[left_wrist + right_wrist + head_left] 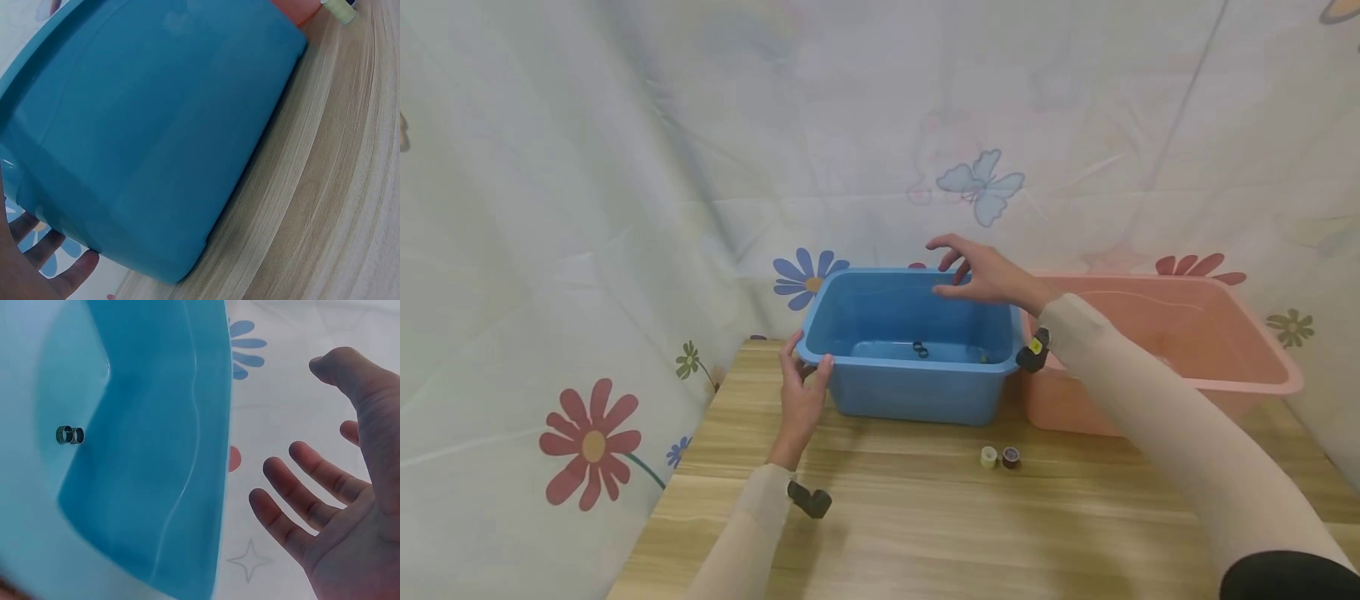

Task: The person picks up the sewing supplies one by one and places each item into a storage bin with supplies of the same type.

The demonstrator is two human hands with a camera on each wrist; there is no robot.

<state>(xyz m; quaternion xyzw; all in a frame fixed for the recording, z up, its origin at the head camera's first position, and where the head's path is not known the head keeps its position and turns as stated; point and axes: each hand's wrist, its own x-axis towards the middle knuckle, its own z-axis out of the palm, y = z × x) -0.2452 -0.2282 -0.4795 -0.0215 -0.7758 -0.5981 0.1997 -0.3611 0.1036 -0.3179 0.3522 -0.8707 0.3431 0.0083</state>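
We note the blue tub (917, 393) near the worktop's (910, 525) far edge, left hand (802, 398) gripping its near-left rim corner, right hand (985, 273) loosely spread and empty above its far-right corner.

We stretch our left arm (748, 529) forward, the left grip (802, 400) with its thumb (823, 371) apart. Our right arm (1157, 408) reaches across, the right grip (988, 273) raised, fingers (303, 495) loosely bent.
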